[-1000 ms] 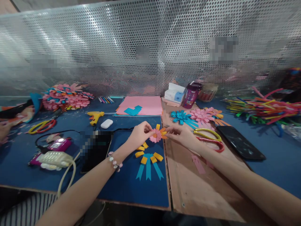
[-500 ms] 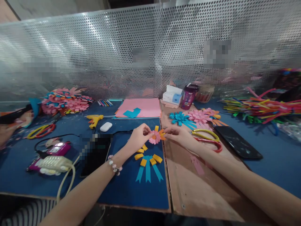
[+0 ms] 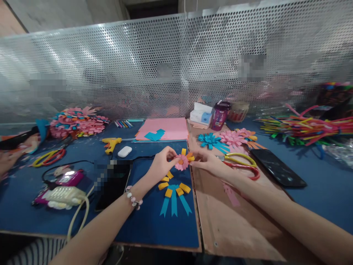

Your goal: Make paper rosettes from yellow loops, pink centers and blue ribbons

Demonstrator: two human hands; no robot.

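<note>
A pink paper flower [image 3: 181,163] with an orange centre and a few yellow-orange loops is held up above the table. My left hand [image 3: 163,162] pinches its left edge between thumb and fingers. On the other side, my right hand [image 3: 209,162] has its thumb and fingers closed at the orange loops on the flower's right edge. Just below lie loose yellow paper loops [image 3: 179,191] around a blue paper piece with forked tails [image 3: 174,206]. Scissors with yellow and red handles [image 3: 245,165] rest beside my right forearm.
Behind are pink paper sheets [image 3: 171,127], a yellow glue gun [image 3: 110,144] and a white earbud case [image 3: 124,151]. Phones [image 3: 277,167] flank my arms. Finished paper flowers [image 3: 233,138], a purple cup [image 3: 221,116] and pipe cleaners [image 3: 309,127] stand right. Another person's hand [image 3: 27,143] is far left.
The view has tilted up slightly. My right fingers have shifted a little on the flower's right side, and more of its face shows; my left hand keeps its pinch.
</note>
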